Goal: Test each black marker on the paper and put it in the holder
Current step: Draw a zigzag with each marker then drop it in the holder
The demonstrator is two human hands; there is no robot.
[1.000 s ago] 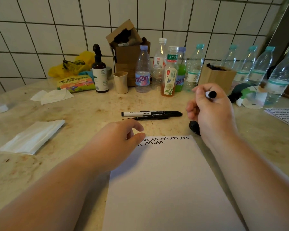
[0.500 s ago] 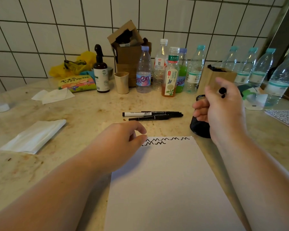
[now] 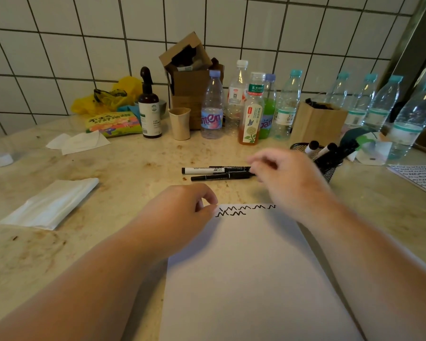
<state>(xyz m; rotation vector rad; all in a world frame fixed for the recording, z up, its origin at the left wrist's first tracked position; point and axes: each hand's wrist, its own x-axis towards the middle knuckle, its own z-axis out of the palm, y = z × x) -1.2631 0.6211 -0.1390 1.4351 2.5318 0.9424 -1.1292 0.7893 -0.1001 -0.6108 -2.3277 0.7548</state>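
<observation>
Head view: right hand [image 3: 284, 179], grip spread and empty, hovers at markers [image 3: 217, 173]; left hand [image 3: 182, 215], fingers curled, pins paper [image 3: 251, 279]; mesh holder [image 3: 326, 166] at two o'clock.

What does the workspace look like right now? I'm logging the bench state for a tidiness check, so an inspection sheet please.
Surface: stained beige stone counter.
Job's things: white paper with two rows of black squiggles at its top edge; loose markers lying beyond the paper; black mesh holder with markers standing in it.
Clutter: row of bottles, brown spray bottle, paper cup, cardboard boxes, folded tissues.
Grippers: left hand resting at the paper's top left corner; right hand, blurred, open at the loose markers' right ends.
Cables: nothing seen.
Surroundings: white tiled wall.
</observation>
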